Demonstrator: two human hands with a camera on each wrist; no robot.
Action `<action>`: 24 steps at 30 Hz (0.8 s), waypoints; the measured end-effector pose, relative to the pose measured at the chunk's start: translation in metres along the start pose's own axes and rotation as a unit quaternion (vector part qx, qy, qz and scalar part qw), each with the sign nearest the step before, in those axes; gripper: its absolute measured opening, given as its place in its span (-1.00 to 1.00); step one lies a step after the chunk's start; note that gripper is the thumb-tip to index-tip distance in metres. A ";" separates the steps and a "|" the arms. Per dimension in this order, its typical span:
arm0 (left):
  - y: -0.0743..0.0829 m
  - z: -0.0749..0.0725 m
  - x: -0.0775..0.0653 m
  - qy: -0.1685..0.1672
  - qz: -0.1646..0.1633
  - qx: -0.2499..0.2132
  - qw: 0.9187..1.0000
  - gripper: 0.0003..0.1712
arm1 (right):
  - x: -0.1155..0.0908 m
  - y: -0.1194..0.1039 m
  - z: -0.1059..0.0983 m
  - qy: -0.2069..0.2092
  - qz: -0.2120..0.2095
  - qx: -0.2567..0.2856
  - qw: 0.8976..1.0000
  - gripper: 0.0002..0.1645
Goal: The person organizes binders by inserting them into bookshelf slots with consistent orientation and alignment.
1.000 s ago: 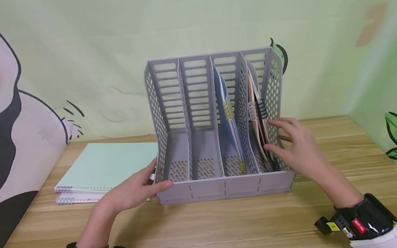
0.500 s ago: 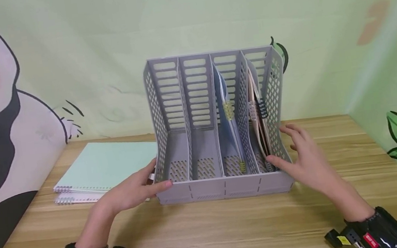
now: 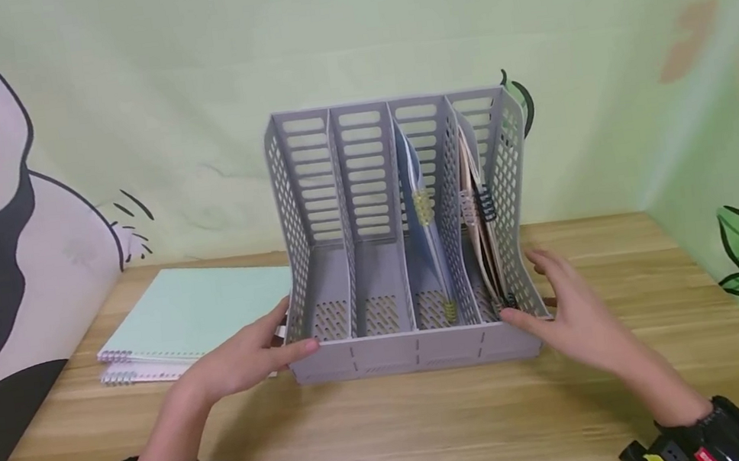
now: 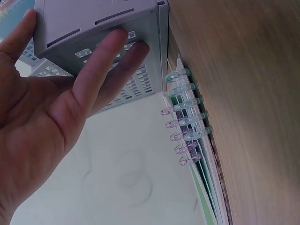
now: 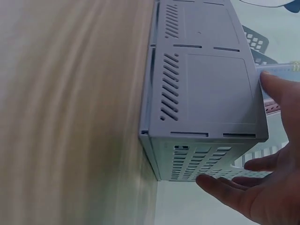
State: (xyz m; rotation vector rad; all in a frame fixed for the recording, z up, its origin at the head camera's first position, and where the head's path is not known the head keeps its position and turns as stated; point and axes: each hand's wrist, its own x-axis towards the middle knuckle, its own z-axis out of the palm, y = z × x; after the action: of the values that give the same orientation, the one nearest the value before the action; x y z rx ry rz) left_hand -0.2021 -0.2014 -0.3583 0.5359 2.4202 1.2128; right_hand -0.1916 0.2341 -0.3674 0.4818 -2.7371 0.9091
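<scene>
A grey plastic file rack (image 3: 385, 355) with upright dividers stands on the table. My left hand (image 3: 240, 362) grips its front left corner, the thumb on the front rim and the fingers along the perforated side, as the left wrist view shows. At the opposite corner, my right hand (image 3: 588, 319) holds the rack with the thumb over the front rim and the fingers by the right side wall. A blue spiral notebook (image 3: 416, 228) leans upright in one compartment. Several spiral notebooks (image 3: 479, 240) stand in the rightmost compartment; the two left compartments hold nothing.
Left of the rack lies a small stack of spiral notebooks, a mint-green one (image 3: 212, 303) on top of a pale one (image 3: 144, 371). The wooden table (image 3: 408, 433) ends behind at a printed green cloth backdrop (image 3: 184, 76).
My right hand has left the notebooks in the right compartment and moved down and right to the rack's front right corner. My left hand has stayed at the left corner.
</scene>
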 end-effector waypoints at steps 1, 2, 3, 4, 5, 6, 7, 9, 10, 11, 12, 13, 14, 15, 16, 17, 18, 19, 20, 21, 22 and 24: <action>0.001 0.000 0.000 0.000 0.001 0.002 1.000 0.02 | -0.002 0.000 0.000 -0.004 0.003 -0.001 1.000 0.14; 0.001 0.000 0.000 0.000 0.001 0.004 1.000 0.02 | -0.004 0.001 0.000 -0.008 0.008 -0.006 1.000 0.14; 0.002 0.000 0.000 -0.001 0.001 0.004 1.000 0.02 | -0.005 0.001 -0.001 -0.013 0.013 -0.014 1.000 0.14; 0.002 0.000 0.000 0.000 0.002 0.006 1.000 0.03 | -0.006 0.001 -0.001 -0.018 0.018 -0.017 1.000 0.13; 0.002 0.000 0.000 0.000 0.002 0.006 1.000 0.03 | -0.007 0.002 -0.001 -0.024 0.021 -0.014 0.999 0.11; 0.002 0.000 0.000 0.001 0.001 0.006 1.000 0.03 | -0.007 0.002 -0.001 -0.030 0.024 -0.013 0.999 0.10; 0.002 0.000 0.000 0.002 0.001 0.006 1.000 0.03 | -0.008 0.003 -0.001 -0.036 0.027 -0.008 0.999 0.09; 0.001 0.000 0.001 0.003 0.000 0.005 1.000 0.04 | -0.008 0.004 -0.001 -0.044 0.030 0.003 0.999 0.07; 0.001 0.000 0.001 0.003 0.000 0.004 1.000 0.03 | -0.009 0.005 -0.001 -0.047 0.031 0.009 0.998 0.05; 0.001 0.001 0.001 0.003 0.000 0.004 1.000 0.03 | -0.009 0.005 -0.001 -0.049 0.032 0.016 0.998 0.05; 0.000 0.001 0.001 0.004 0.002 0.004 1.000 0.02 | -0.009 0.006 -0.001 -0.051 0.032 0.023 0.998 0.04; 0.000 0.001 0.002 0.004 0.003 0.004 1.000 0.01 | -0.009 0.006 -0.001 -0.052 0.032 0.032 0.998 0.04; 0.001 0.000 0.002 0.004 0.005 0.004 1.000 0.00 | -0.009 0.006 -0.001 -0.054 0.032 0.036 0.997 0.05; 0.001 0.000 0.002 0.004 0.007 0.005 1.000 -0.01 | -0.009 0.007 -0.001 -0.057 0.033 0.043 0.997 0.05; 0.001 0.000 0.001 0.005 0.010 0.007 1.000 0.00 | -0.009 0.007 -0.001 -0.060 0.033 0.051 0.996 0.05; 0.001 -0.001 0.001 0.006 0.013 0.010 1.000 0.00 | -0.009 0.007 -0.001 -0.064 0.034 0.060 0.996 0.05; 0.001 -0.002 0.001 0.008 0.015 0.015 1.000 0.01 | -0.009 0.007 -0.001 -0.066 0.034 0.067 0.995 0.05; 0.001 -0.002 0.001 0.009 0.016 0.019 1.000 0.02 | -0.009 0.007 -0.001 -0.069 0.034 0.072 0.994 0.05; 0.001 -0.003 0.000 0.010 0.017 0.025 0.999 0.04 | -0.009 0.007 -0.001 -0.071 0.034 0.074 0.994 0.05; 0.001 -0.004 -0.001 0.012 0.018 0.032 0.999 0.06 | -0.008 0.007 -0.001 -0.073 0.035 0.077 0.994 0.06; 0.001 -0.005 -0.001 0.012 0.020 0.038 0.999 0.08 | -0.008 0.006 -0.001 -0.075 0.035 0.077 0.994 0.06; 0.000 -0.006 -0.002 0.012 0.022 0.046 0.999 0.12 | -0.008 0.006 0.000 -0.078 0.035 0.072 0.994 0.07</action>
State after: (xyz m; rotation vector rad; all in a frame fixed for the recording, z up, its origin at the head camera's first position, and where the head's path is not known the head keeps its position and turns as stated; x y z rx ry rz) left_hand -0.2033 -0.2068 -0.3543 0.6086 2.5073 1.1353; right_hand -0.1864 0.2409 -0.3733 0.5061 -2.8557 1.1390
